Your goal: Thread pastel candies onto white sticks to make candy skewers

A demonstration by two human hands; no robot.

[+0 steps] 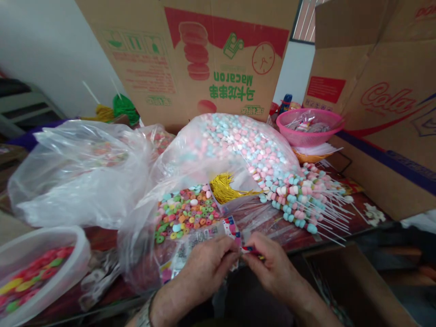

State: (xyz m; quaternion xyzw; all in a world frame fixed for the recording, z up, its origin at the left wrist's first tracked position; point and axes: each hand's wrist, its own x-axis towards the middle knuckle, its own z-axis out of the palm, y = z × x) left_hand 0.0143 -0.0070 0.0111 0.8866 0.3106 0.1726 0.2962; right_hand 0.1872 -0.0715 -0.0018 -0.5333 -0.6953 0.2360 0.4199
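At the table's front edge, my left hand [214, 259] is closed in a pinch on a small printed plastic bag [231, 227], clear with pink, red and blue print. Close beside it, my right hand [269, 259] pinches a colourful printed piece of plastic [250, 249]; whether it belongs to the same bag cannot be made out. Under my left wrist lie flat clear bags [195, 243] with printed ends. Just beyond are loose ring-shaped candies [190, 209] and a small box of gold twist ties [225, 188].
A large bag of pastel candies [238, 136] stands behind, with candy skewers [303, 204] to its right. A white tub [80, 245] holds colourful candies at left. A pink basket [309, 131] and cardboard boxes [218, 54] stand at the back.
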